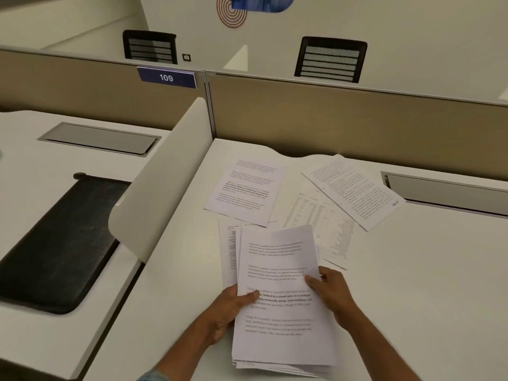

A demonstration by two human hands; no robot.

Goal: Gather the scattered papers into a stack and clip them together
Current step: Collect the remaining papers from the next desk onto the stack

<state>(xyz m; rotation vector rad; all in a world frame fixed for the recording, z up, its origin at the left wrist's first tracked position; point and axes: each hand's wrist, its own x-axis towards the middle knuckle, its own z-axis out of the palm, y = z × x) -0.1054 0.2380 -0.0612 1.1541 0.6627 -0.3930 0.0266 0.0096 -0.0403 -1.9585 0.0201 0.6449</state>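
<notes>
A loose stack of printed papers (280, 312) is held near the front of the white desk (426, 270). My left hand (228, 309) grips its left edge with the thumb on top. My right hand (334, 295) grips its right edge. Behind the stack lie loose sheets: one text page (244, 191) at the back left, one text page (354, 188) at the back right, a table-printed sheet (321, 224) between them, and another sheet (228, 248) partly under the held stack. No clip is in view.
A white curved divider (162, 171) bounds the desk on the left. Beyond it, a black pad (60, 243) lies on the neighbouring desk. A beige partition (357, 116) runs along the back. A grey cable hatch (450, 191) sits at the back right.
</notes>
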